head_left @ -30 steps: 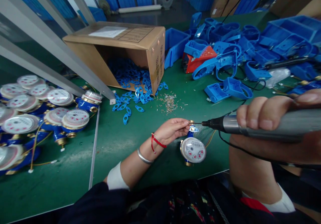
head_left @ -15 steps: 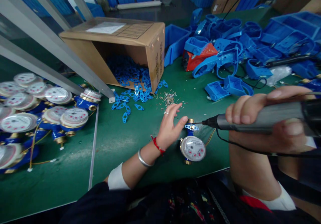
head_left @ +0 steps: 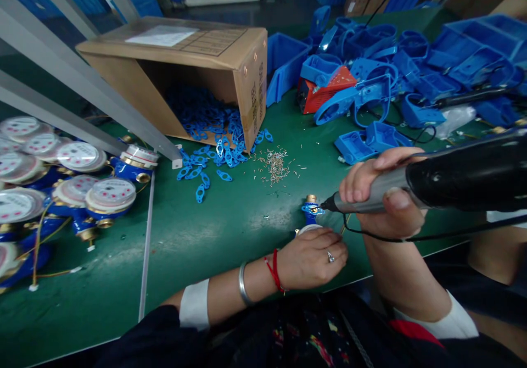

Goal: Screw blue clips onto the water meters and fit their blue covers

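Note:
My left hand (head_left: 315, 258) is closed over the round dial of a water meter (head_left: 309, 229), covering most of it. The meter lies on the green table with its brass threaded end pointing away from me. A small blue oval plate (head_left: 313, 210) sits across its blue pipe neck. In my right hand (head_left: 381, 192) is an electric screwdriver (head_left: 374, 195), grey and black, held nearly level. Its tip reaches the blue plate from the right; whether it sits in a screw is too small to tell. A black cord hangs beneath the tool.
Loose screws (head_left: 276, 165) lie scattered beyond the meter. A cardboard box (head_left: 252, 93) on its side spills blue oval plates (head_left: 200, 173). Several water meters (head_left: 111, 195) crowd the left, behind a metal post (head_left: 164, 148). Blue plastic housings (head_left: 358, 140) pile up at the right.
My left hand has moved from beside the pipe neck down onto the meter's dial and closed over it. The screwdriver has come left and its tip is now at the blue plate.

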`<action>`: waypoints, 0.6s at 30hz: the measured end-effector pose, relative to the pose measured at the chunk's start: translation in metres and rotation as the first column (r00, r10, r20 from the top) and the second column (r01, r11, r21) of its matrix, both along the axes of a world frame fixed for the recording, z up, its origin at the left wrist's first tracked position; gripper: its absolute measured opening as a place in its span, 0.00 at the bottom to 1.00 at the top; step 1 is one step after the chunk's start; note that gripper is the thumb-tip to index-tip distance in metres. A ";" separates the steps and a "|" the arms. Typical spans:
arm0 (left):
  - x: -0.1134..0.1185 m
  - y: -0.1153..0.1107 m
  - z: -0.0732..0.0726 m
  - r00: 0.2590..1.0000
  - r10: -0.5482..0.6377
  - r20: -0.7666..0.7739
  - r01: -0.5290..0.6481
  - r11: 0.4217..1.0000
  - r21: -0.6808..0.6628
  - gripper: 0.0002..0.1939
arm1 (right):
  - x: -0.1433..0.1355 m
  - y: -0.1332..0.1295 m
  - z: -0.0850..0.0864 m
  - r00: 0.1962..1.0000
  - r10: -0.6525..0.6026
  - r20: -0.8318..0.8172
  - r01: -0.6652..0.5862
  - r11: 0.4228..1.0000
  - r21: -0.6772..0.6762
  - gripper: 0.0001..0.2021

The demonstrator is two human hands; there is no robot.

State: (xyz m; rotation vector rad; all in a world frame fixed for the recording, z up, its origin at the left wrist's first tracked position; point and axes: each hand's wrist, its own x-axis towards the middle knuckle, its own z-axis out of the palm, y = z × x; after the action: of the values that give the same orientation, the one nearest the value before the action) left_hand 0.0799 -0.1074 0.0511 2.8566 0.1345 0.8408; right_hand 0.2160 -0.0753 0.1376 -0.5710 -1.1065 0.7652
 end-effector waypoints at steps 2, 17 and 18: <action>-0.001 0.000 0.001 1.000 -0.002 -0.020 0.002 1.000 -0.005 0.11 | -0.001 0.000 0.000 1.000 -0.001 0.007 0.001 1.000 -0.003 0.13; -0.002 -0.002 -0.002 1.000 0.015 0.006 -0.015 1.000 -0.008 0.09 | -0.007 -0.006 0.000 0.994 0.046 0.102 -0.039 0.997 -0.067 0.14; -0.002 -0.002 -0.002 1.000 0.018 0.017 -0.018 1.000 -0.005 0.10 | -0.007 -0.005 -0.001 0.991 0.062 0.117 -0.053 0.996 -0.077 0.14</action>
State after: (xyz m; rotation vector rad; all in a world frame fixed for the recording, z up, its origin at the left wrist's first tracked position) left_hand 0.0782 -0.1092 0.0492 2.8478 0.1604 0.8664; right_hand 0.2088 -0.0805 0.1370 -0.6566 -1.2124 0.8332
